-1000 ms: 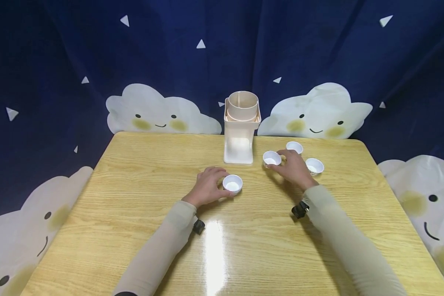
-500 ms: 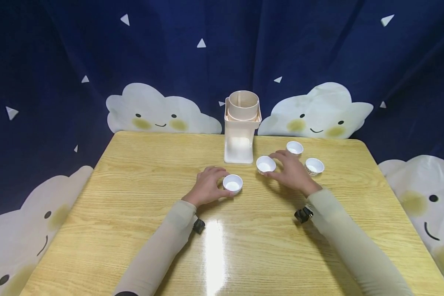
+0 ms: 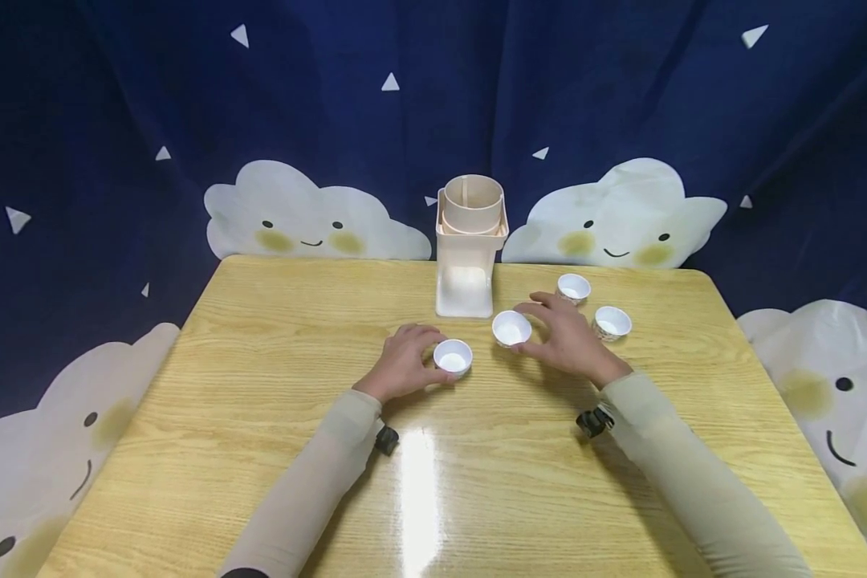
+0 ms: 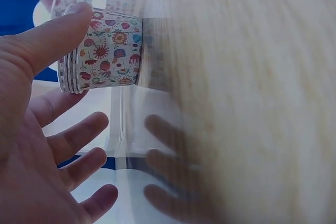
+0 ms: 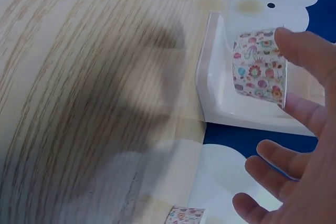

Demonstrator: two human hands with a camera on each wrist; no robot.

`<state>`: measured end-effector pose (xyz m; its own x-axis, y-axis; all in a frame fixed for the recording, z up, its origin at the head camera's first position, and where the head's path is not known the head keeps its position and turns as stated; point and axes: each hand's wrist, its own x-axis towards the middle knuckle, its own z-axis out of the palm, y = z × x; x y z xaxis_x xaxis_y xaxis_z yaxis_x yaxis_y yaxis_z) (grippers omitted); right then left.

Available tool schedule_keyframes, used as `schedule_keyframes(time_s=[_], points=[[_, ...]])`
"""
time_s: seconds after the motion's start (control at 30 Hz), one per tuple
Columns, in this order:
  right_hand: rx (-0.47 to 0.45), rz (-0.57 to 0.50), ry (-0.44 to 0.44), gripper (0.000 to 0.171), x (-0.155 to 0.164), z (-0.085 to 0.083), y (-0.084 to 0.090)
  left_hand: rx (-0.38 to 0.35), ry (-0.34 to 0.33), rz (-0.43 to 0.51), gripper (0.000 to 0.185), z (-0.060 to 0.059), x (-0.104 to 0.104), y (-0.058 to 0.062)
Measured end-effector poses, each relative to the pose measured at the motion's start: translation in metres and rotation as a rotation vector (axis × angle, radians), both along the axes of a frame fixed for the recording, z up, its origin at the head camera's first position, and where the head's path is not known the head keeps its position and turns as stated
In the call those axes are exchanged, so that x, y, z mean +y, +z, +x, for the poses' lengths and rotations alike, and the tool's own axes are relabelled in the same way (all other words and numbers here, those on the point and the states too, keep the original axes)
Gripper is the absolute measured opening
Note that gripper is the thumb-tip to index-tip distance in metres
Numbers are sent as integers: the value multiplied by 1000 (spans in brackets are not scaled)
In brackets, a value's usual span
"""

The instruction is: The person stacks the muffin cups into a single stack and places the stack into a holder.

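My left hand point(image 3: 405, 363) pinches a short nested stack of printed paper baking cups point(image 4: 113, 51) between thumb and index finger near the rims; its other fingers are spread. The stack stands upright on the table, and several rims show layered together in the left wrist view. To the right, my right hand point(image 3: 567, 337) pinches one paper baking cup point(image 5: 258, 69) at its rim, white inside with a flowery pattern outside. This cup is held upright above the tabletop, with its shadow below. Only a small gap separates it from the left stack in the head view.
Two more cups stand behind the right hand, one at the back point(image 3: 574, 287) and one at the right point(image 3: 612, 323). A cream plastic holder point(image 3: 468, 277) with a round tube stands at the table's back edge, before a dark blue curtain point(image 3: 448, 80).
My right hand has carried its baking cup left and toward the front, away from the two cups at the right and closer to the stack. The left hand has stayed in place.
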<state>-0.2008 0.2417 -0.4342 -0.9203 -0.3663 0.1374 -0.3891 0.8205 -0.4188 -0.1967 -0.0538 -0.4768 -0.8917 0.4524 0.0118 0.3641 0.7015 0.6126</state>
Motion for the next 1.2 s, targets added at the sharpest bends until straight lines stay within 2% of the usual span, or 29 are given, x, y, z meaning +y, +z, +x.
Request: schedule_keyframes(time_s=[0.2, 0.43, 0.83, 1.2], points=[[10, -43, 67, 61, -7, 3, 5, 6, 2, 1, 63, 0, -1, 1], [-21, -70, 109, 60, -21, 4, 11, 10, -2, 9, 63, 0, 0, 2], [-68, -46, 133, 60, -49, 12, 15, 24, -22, 15, 63, -3, 0, -1], [-74, -38, 143, 62, -55, 12, 11, 36, -39, 13, 64, -3, 0, 1]])
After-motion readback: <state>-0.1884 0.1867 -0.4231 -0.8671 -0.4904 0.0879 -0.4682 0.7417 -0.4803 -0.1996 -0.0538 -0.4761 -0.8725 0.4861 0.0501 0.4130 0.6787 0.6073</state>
